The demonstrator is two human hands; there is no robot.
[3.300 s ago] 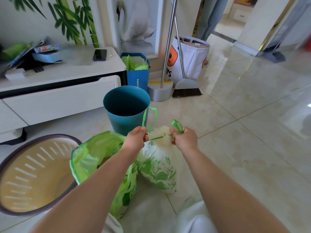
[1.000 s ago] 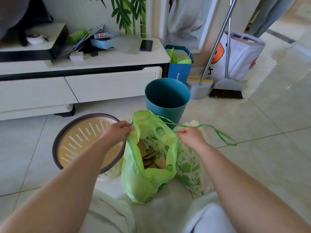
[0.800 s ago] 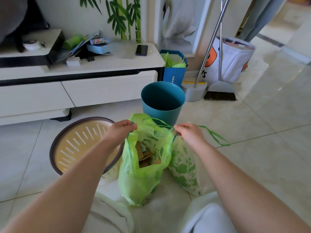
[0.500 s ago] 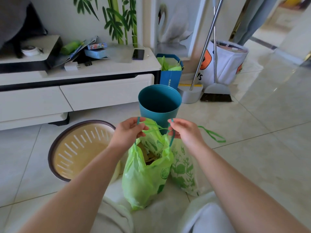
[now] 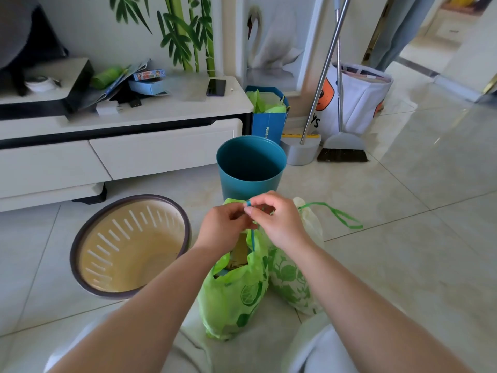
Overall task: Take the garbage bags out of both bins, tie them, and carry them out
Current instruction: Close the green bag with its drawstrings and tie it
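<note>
Pale glossy floor tiles (image 5: 403,238) carry everything. Near the middle of the floor a green garbage bag (image 5: 234,289) stands upright, with cardboard showing through its narrowed mouth. The left hand (image 5: 223,227) and right hand (image 5: 277,222) touch above it. The left's curled fingers grip the bag's gathered top, and the right pinches the blue drawstring (image 5: 252,239) between thumb and forefinger. A white leaf-print bag (image 5: 295,281) leans against the green one's right side, its top drawn closed and its green loop (image 5: 341,219) trailing right. A teal bin (image 5: 251,168) stands just behind the bags. A beige slotted bin (image 5: 129,246) sits to their left, near the white cabinet (image 5: 161,146).
</note>
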